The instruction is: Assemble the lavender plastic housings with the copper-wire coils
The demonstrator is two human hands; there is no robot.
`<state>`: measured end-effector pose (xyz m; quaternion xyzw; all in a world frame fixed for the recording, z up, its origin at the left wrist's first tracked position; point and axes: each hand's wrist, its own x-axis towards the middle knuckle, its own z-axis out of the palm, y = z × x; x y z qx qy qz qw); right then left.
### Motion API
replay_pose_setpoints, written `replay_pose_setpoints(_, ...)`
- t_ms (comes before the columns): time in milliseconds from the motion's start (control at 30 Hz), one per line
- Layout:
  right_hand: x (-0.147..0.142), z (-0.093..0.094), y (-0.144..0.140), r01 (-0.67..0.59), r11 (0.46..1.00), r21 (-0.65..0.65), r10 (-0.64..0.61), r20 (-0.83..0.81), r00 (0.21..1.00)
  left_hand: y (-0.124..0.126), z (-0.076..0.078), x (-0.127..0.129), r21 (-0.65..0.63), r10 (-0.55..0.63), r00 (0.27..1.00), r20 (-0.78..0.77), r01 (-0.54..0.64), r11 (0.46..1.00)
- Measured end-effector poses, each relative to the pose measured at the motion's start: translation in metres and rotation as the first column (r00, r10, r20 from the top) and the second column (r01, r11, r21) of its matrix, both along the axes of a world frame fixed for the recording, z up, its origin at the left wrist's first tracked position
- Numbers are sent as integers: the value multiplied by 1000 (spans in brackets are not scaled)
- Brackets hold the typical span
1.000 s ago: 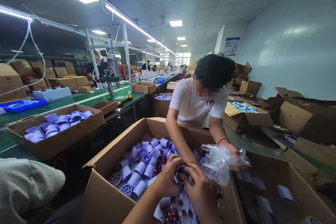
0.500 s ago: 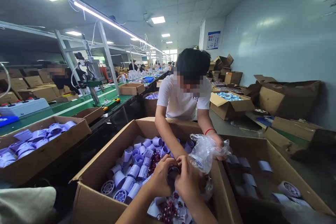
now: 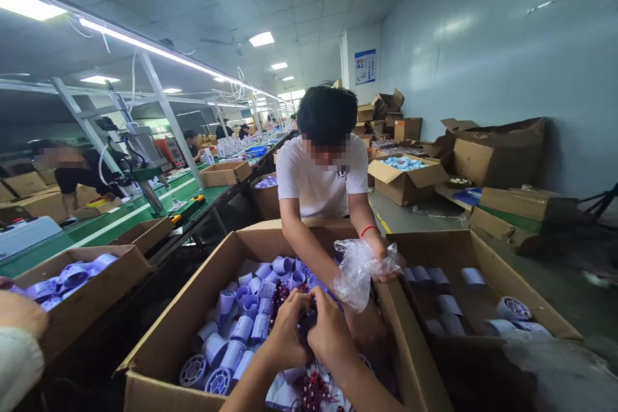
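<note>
The left hand point(image 3: 284, 328) and right hand point(image 3: 331, 333) are pressed together around one small dark round part point(image 3: 307, 324), fingers curled over it, above the large cardboard box point(image 3: 193, 309). The part is mostly hidden; it appears light, rigid and hollow, like the pale plastic cylinders point(image 3: 244, 315) heaped below. Judged handling: grip the outer wall with the fingertips and avoid squeezing the open end. The red wire bundles point(image 3: 311, 393) in the box are soft and may snag.

A co-worker point(image 3: 323, 174) opposite leans over the same box and holds a thin clear plastic bag point(image 3: 360, 267), limp and slippery. A second box point(image 3: 483, 283) stands just beside on the right. A green desk point(image 3: 120, 222) with more boxes runs along the left
</note>
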<state>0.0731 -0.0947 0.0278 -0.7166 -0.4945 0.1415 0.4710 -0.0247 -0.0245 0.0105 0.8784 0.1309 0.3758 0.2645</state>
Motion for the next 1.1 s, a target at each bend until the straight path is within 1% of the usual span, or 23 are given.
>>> replay_pose_setpoints(100,-3,1,2,17,999,34,-13,-105,994,0,1,1,19,3,1000,30,-3,1000)
replay_pose_setpoints(200,-8,-3,4,65,992,103,-49,-151,987,-2,2,2,16,27,998,53,-28,999)
replay_pose_setpoints(300,-12,-11,7,83,982,168,-51,-188,981,-2,2,2,38,61,995,84,-65,997)
replay_pose_setpoints(400,-13,-18,12,84,980,179,-38,-243,969,0,-1,3,79,79,989,128,-89,993)
replay_pose_setpoints(500,-9,-20,16,80,986,144,-31,-315,948,4,-3,5,96,67,983,169,-84,992)
replay_pose_setpoints(600,-2,-16,16,37,988,151,22,-372,928,5,-3,6,92,59,978,202,-79,993)
replay_pose_setpoints(700,6,-10,14,-49,979,199,129,-412,902,4,-2,6,70,57,970,238,-75,995)
replay_pose_setpoints(800,13,-6,12,-122,969,216,215,-483,849,1,-1,5,44,25,971,236,-36,998)
replay_pose_setpoints(900,15,-4,9,-180,962,203,265,-560,785,-3,0,6,29,-9,968,252,2,1000)
replay_pose_setpoints(933,14,-4,7,-186,960,208,273,-567,777,-4,0,6,35,-19,966,258,10,999)
replay_pose_setpoints(1000,9,-6,4,-173,958,227,273,-555,786,-6,1,5,56,-32,964,266,18,998)
replay_pose_setpoints(1100,-1,-9,1,-119,965,234,230,-534,814,-7,1,5,82,-28,965,259,7,997)
